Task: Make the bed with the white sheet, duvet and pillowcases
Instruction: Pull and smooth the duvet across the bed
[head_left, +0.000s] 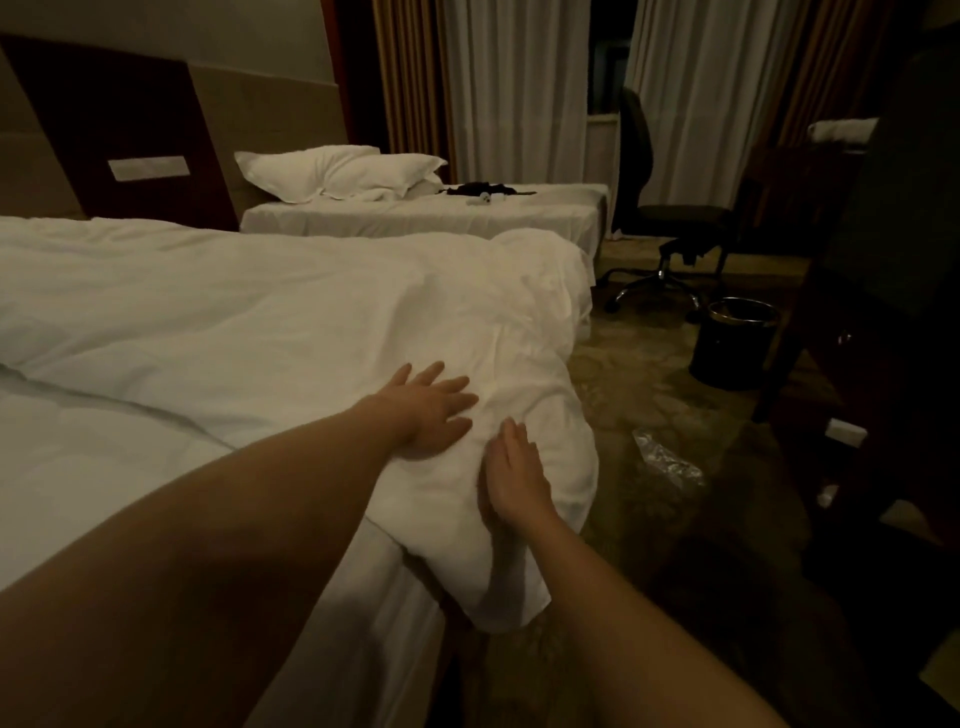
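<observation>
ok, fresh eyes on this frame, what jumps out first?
Both bare hands at centre: the left hand lies flat with fingers spread on the white duvet, the right hand presses the bunched corner that hangs over the near bed's edge. Behind, a second bed carries two pillows at its head, and a black bin stands on the carpet to the right.
</observation>
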